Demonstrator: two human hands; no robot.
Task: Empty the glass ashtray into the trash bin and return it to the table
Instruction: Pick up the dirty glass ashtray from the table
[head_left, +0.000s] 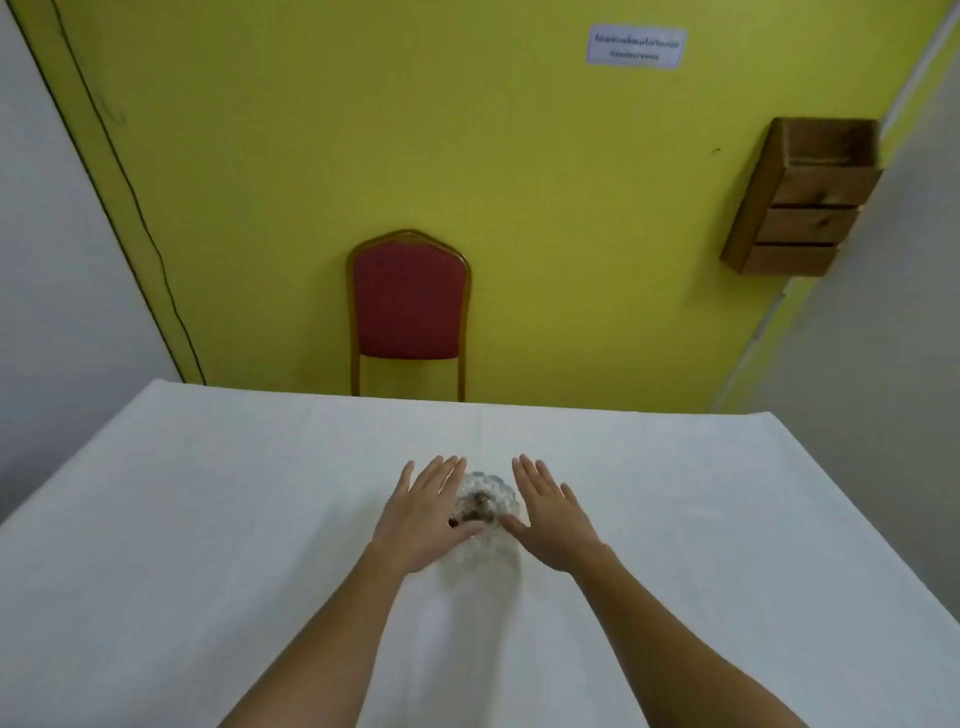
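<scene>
A clear cut-glass ashtray (488, 496) with dark ash and butts in it sits on the white-clothed table (208, 519), near the middle. My left hand (426, 514) lies flat against its left side, fingers straight, thumb reaching over the near rim. On the ashtray's right, my right hand (553, 512) is flat as well, its thumb touching the near rim. Neither hand has closed around the glass. No trash bin is in view.
A red padded chair (410, 306) with a gold frame stands beyond the table's far edge, against the yellow wall. A wooden box shelf (802, 200) hangs on the wall at the right. A paper sign (636, 47) is stuck up high.
</scene>
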